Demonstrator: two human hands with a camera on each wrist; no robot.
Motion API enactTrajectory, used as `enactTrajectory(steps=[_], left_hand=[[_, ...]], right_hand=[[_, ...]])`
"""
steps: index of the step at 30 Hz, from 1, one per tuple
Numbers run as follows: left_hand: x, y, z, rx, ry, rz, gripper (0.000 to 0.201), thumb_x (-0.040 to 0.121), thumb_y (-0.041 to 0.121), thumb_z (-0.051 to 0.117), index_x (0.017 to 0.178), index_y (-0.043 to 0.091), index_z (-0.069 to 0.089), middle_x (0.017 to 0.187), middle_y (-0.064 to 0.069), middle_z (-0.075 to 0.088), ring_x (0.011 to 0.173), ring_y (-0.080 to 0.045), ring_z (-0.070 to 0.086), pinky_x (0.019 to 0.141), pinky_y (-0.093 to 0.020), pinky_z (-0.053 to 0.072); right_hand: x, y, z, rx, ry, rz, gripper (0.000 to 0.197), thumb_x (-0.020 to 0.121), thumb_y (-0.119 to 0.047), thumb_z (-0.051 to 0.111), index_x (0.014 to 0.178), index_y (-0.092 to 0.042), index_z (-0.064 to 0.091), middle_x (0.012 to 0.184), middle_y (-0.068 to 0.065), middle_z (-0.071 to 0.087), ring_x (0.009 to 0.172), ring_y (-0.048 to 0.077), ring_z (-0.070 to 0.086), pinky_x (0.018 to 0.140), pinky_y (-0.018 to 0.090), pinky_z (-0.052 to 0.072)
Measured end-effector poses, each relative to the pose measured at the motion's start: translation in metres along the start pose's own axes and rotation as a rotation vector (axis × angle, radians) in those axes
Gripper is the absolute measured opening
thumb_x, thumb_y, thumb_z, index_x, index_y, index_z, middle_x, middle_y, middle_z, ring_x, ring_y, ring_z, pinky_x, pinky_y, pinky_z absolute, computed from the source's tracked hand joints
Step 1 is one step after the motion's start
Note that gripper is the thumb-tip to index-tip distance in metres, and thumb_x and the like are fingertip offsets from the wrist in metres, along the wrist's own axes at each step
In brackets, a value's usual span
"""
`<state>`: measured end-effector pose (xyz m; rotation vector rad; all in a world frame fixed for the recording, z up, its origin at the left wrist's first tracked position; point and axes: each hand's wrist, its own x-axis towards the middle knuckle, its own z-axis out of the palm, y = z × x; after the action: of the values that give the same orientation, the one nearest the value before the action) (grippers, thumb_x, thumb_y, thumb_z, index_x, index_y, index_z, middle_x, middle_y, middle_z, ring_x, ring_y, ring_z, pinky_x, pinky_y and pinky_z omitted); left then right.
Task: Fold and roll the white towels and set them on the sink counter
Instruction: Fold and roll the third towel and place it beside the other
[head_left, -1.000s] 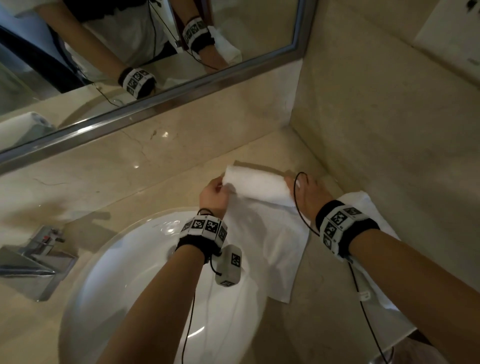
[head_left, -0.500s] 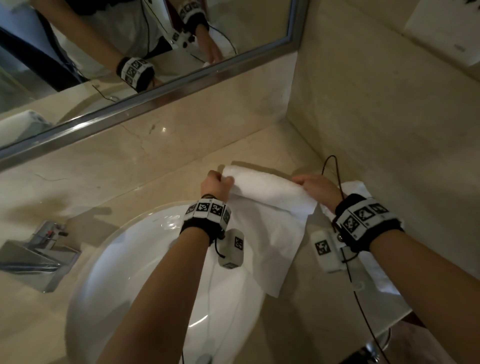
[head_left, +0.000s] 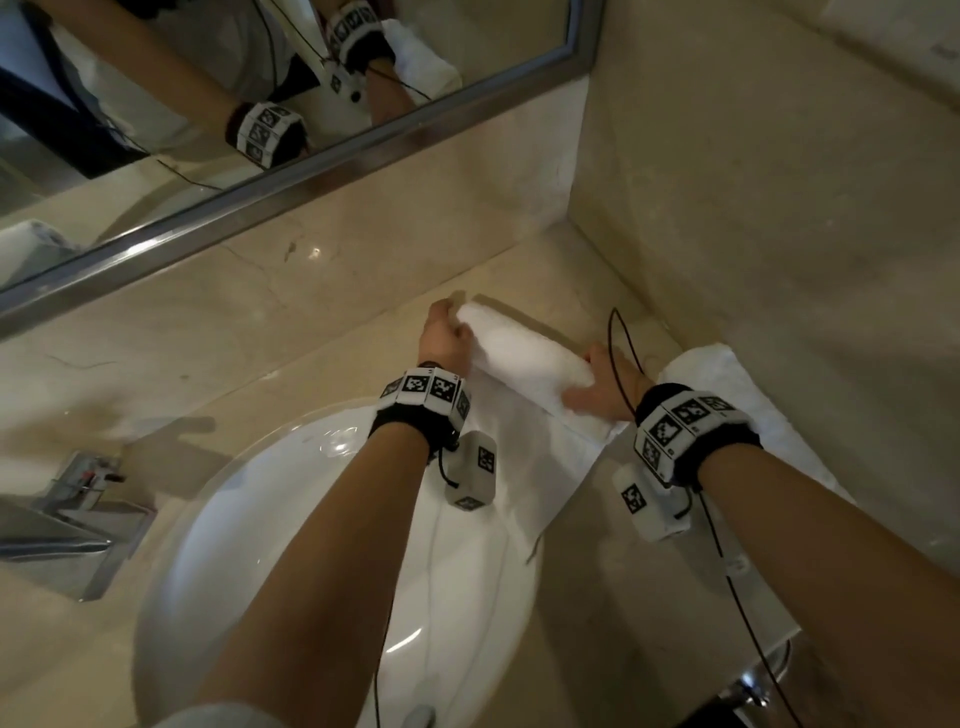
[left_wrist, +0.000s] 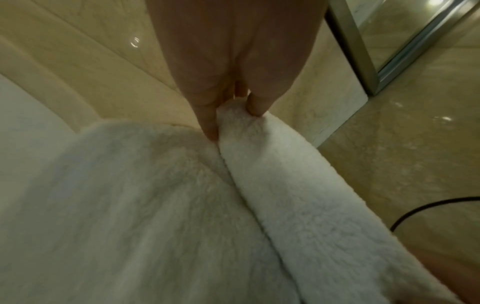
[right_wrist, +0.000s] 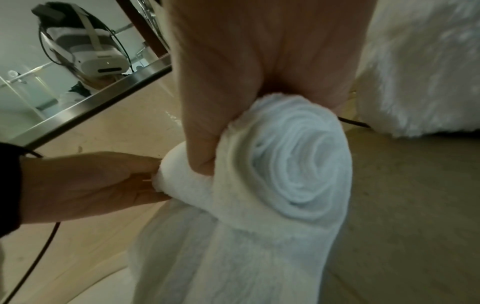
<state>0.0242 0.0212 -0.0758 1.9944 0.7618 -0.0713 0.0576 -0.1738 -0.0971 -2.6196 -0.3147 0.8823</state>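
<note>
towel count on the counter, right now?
2. Half-rolled towel gripped at its ends by both hands, behind the basin; second towel lying under the right forearm. Others may be out of frame.

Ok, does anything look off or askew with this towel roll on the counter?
Slightly. The unrolled tail of the white towel hangs off the counter over the rim of the sink basin. Otherwise the roll looks even, with the left hand and right hand each gripping an end.

Both bare forearms wore black wristbands (head_left: 421, 410) ringed with white blocks of black square markers; a small white box (head_left: 470, 478) and thin black cable (head_left: 748, 618) hung beneath.
</note>
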Motion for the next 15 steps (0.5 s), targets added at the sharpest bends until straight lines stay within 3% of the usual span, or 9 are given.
enactTrajectory(steps=[3, 5, 6, 8, 11, 15], left_hand=[[-0.003, 0.005, 0.010, -0.019, 0.028, 0.054, 0.049, 0.093, 0.002, 0.041, 0.140, 0.006, 0.028, 0.147, -0.016, 0.024, 0.125, -0.030, 0.043, 0.105, -0.029, 0.035], [-0.006, 0.004, 0.018, -0.007, 0.051, 0.088, 0.053, 0.090, 0.002, 0.047, 0.140, 0.007, 0.028, 0.147, -0.017, 0.016, 0.128, -0.032, 0.038, 0.110, -0.031, 0.030], [-0.008, 0.005, 0.021, 0.023, 0.060, 0.128, 0.055, 0.089, 0.002, 0.049, 0.140, 0.010, 0.031, 0.146, -0.017, 0.016, 0.130, -0.033, 0.034, 0.110, -0.032, 0.029], [-0.013, 0.010, 0.030, 0.138, 0.026, 0.241, 0.056, 0.087, 0.000, 0.046, 0.139, 0.019, 0.037, 0.143, -0.017, 0.020, 0.130, -0.033, 0.027, 0.110, -0.036, 0.027], [-0.021, 0.022, 0.047, 0.294, -0.145, 0.399, 0.063, 0.084, -0.005, 0.038, 0.140, 0.024, 0.038, 0.142, -0.016, 0.020, 0.128, -0.033, 0.023, 0.112, -0.041, 0.026], [-0.028, 0.027, 0.056, 0.347, -0.179, 0.331, 0.078, 0.077, -0.015, 0.033, 0.141, 0.030, 0.036, 0.152, -0.011, 0.001, 0.134, -0.033, 0.010, 0.109, -0.031, 0.025]], right_hand=[[0.004, 0.001, -0.001, 0.045, 0.039, 0.026, 0.110, 0.064, -0.056, 0.064, 0.147, -0.005, 0.013, 0.143, 0.022, 0.030, 0.125, 0.033, 0.042, 0.094, 0.036, 0.040], [0.005, 0.001, -0.002, 0.059, 0.086, 0.024, 0.106, 0.078, -0.042, 0.065, 0.148, -0.004, -0.005, 0.147, 0.024, 0.021, 0.128, 0.035, 0.039, 0.102, 0.040, 0.039], [0.006, 0.001, -0.002, 0.002, 0.126, 0.026, 0.100, 0.083, -0.036, 0.063, 0.148, -0.003, -0.005, 0.146, 0.026, 0.021, 0.126, 0.036, 0.040, 0.103, 0.041, 0.039], [0.007, 0.002, -0.001, -0.173, 0.214, 0.021, 0.086, 0.085, -0.036, 0.061, 0.146, -0.004, 0.009, 0.139, 0.026, 0.030, 0.117, 0.036, 0.047, 0.098, 0.041, 0.043], [0.005, 0.005, 0.004, -0.341, 0.277, -0.003, 0.070, 0.087, -0.040, 0.055, 0.139, -0.006, 0.022, 0.133, 0.022, 0.036, 0.110, 0.032, 0.050, 0.087, 0.036, 0.043], [-0.003, 0.005, 0.011, -0.218, 0.346, -0.047, 0.049, 0.091, -0.019, 0.053, 0.134, -0.004, 0.033, 0.127, 0.023, 0.039, 0.110, 0.037, 0.049, 0.082, 0.041, 0.045]])
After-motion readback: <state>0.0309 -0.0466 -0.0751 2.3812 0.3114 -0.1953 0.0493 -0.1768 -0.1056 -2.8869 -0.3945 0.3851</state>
